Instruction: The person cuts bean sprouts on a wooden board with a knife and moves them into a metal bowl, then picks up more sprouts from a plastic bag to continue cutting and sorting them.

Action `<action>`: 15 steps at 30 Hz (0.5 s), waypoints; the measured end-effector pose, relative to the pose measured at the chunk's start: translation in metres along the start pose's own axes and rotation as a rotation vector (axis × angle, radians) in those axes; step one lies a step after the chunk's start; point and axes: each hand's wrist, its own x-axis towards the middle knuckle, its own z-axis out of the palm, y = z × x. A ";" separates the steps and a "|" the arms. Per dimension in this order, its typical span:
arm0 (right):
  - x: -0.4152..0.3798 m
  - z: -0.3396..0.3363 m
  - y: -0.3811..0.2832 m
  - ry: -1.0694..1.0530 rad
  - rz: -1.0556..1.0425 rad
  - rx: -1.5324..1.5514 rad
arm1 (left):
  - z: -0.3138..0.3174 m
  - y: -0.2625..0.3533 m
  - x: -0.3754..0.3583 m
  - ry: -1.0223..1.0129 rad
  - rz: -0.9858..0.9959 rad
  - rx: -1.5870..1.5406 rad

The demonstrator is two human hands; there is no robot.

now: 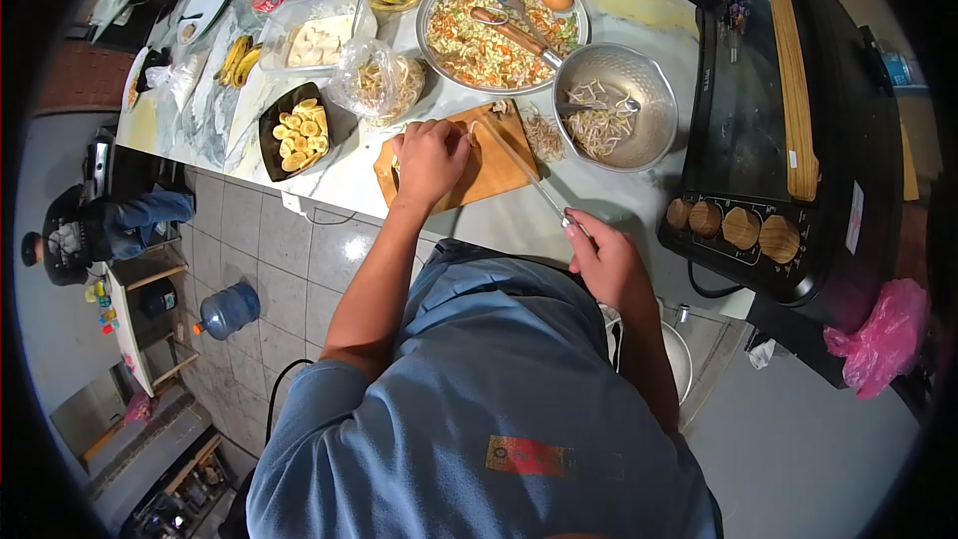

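Presently, the right hand [599,258] is closed round the handle of the knife [521,162]; the blade slants over the board [499,180], which lies on the counter [349,175]; the left hand [432,162] is curled low over the board, though what it grips cannot be told; the metal bowl [654,120] of sprouts stands to the right; the tray [429,50] sits beyond; the black dish [274,158] is at left.

Dusty-blue shirt [469,379], visibly creased; short sleeves [324,404]; small red-and-gold rectangular print [539,457], dark lettering [507,453].
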 end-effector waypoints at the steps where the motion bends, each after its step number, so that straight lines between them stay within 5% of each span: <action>1: 0.003 0.001 -0.002 -0.023 0.013 -0.039 | 0.000 0.000 0.001 0.000 -0.003 -0.001; 15: 0.015 0.012 0.000 0.037 -0.122 -0.270 | 0.002 -0.001 0.004 -0.038 -0.021 0.008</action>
